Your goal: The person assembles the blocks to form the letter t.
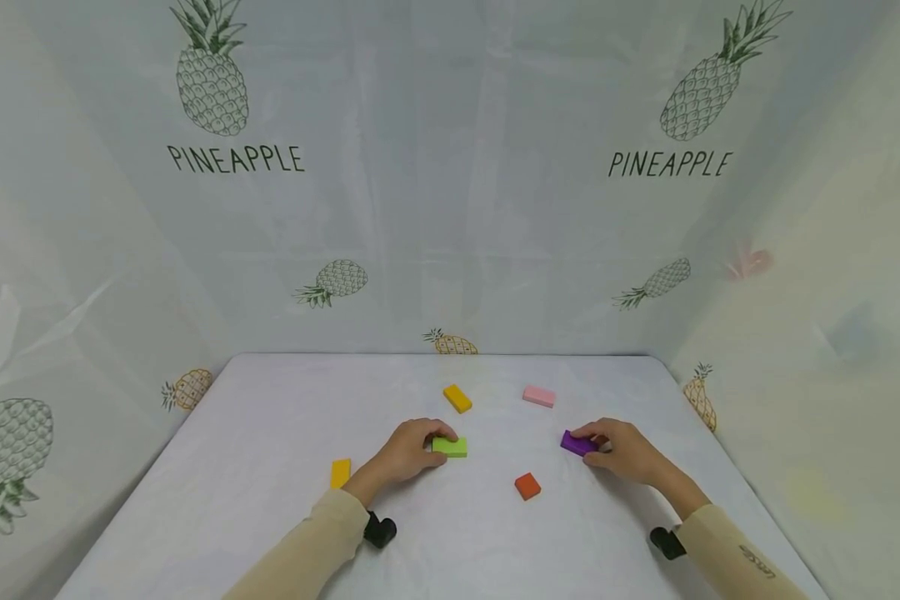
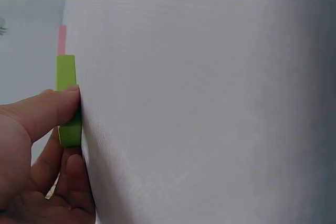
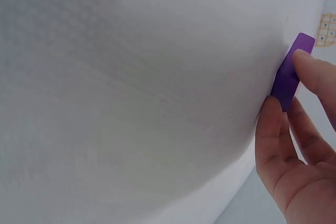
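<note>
A lime green block (image 1: 453,448) lies near the middle of the white table, and my left hand (image 1: 408,450) pinches it between thumb and fingers. In the left wrist view the thumb presses the near side of the green block (image 2: 66,72). Farther right, my right hand (image 1: 624,452) grips a purple block (image 1: 577,443) by its right end. The right wrist view shows the purple block (image 3: 293,72) tilted between thumb and fingertips, close to the cloth. An orange-red block (image 1: 527,486) lies between the two hands, nearer to me.
Behind the hands lie a yellow block (image 1: 457,398) and a pink block (image 1: 539,397). Another yellow block (image 1: 341,473) sits beside my left wrist. The table (image 1: 270,417) meets a pineapple-printed curtain (image 1: 450,208) at the back and sides.
</note>
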{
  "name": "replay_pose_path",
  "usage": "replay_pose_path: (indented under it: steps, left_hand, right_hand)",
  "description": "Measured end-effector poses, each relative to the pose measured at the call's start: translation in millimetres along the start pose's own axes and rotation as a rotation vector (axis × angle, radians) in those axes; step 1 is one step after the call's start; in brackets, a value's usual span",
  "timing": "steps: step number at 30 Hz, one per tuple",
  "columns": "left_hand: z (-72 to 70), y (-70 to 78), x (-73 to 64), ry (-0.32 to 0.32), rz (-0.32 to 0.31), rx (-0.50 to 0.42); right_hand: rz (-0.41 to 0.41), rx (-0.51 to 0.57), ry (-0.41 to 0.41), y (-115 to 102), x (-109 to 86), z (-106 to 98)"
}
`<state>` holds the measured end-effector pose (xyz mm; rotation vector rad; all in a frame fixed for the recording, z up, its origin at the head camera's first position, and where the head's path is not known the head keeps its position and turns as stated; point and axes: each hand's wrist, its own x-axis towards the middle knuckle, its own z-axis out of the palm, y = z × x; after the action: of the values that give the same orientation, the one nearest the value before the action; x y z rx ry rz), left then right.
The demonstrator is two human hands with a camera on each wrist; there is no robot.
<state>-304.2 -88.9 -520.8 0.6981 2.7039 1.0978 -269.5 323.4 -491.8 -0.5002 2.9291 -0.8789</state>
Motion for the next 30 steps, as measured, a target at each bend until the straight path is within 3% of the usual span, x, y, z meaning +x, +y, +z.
replay_pose_path:
  steps: [20,30]
  left_hand:
    - [0.4,2.8,0.3,-0.005,-0.018,-0.005]
    - [-1.4,3.2,0.9,-0.01,-0.017,-0.001]
  right_hand:
    - [-0.038,-0.022,0.009,3.7,-3.3,-0.1]
    - [-0.126,-0.045,0.045,0.0,-2.1,-2.0]
